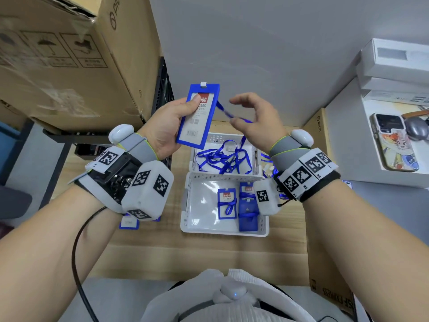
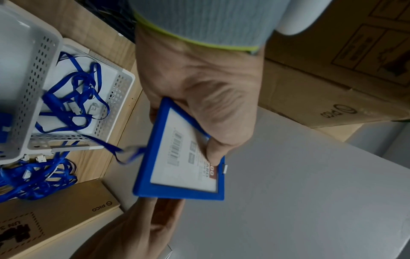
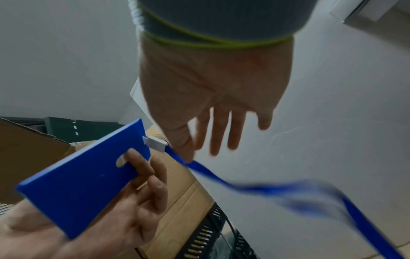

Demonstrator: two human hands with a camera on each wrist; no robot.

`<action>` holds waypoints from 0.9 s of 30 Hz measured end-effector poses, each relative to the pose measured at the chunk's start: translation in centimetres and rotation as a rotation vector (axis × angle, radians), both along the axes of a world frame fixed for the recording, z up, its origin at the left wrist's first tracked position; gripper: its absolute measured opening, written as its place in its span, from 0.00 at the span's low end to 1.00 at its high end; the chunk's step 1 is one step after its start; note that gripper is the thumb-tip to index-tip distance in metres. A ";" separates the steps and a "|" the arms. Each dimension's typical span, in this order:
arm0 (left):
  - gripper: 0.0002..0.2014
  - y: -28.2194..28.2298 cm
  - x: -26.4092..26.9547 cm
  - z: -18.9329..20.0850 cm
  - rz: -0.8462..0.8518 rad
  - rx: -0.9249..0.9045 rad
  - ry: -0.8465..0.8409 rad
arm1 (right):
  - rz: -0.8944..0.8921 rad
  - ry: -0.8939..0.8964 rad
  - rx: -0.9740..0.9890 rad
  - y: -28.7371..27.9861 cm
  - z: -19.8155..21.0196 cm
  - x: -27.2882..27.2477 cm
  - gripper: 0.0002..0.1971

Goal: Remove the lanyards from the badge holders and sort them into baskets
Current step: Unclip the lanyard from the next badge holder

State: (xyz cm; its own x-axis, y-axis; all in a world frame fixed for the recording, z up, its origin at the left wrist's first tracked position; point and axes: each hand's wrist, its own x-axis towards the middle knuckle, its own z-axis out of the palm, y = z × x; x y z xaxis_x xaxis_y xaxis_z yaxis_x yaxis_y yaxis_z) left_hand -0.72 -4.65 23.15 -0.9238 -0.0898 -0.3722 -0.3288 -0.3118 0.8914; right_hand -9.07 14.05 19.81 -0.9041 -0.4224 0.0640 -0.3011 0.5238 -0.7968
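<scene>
Left grip (image 1: 167,129) clasps one badge holder (image 1: 197,117); right grip (image 1: 255,122) loosely open beside one lanyard (image 1: 228,113).

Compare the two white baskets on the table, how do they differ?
The far basket holds a tangle of loose blue lanyards; the near basket holds blue badge holders lying flat. The far basket sits closer to the raised hands, while the near basket sits closer to the person's body. Both are white, perforated, rectangular, and touch end to end on the wooden table.
</scene>
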 end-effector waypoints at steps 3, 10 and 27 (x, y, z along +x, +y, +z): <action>0.12 0.3 0.1 0.1 -0.027 0.001 -0.020 | 0.162 -0.047 -0.042 -0.8 0.3 0.6 0.20; 0.16 0.6 0.4 0.3 -0.058 -0.003 -0.101 | 0.206 -0.145 -0.183 -2.1 -0.3 1.0 0.13; 0.11 0.5 -0.4 -1.5 0.079 -0.214 0.018 | 0.382 -0.396 -0.014 -2.3 -1.3 4.1 0.15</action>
State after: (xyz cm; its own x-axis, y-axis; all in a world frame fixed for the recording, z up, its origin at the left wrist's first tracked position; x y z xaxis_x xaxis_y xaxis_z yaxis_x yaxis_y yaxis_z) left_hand -1.09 -4.16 21.61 -0.9172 -0.2375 -0.3199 -0.2939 -0.1388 0.9457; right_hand -4.95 11.72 18.50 -0.6431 -0.7265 -0.2421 -0.1431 0.4246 -0.8940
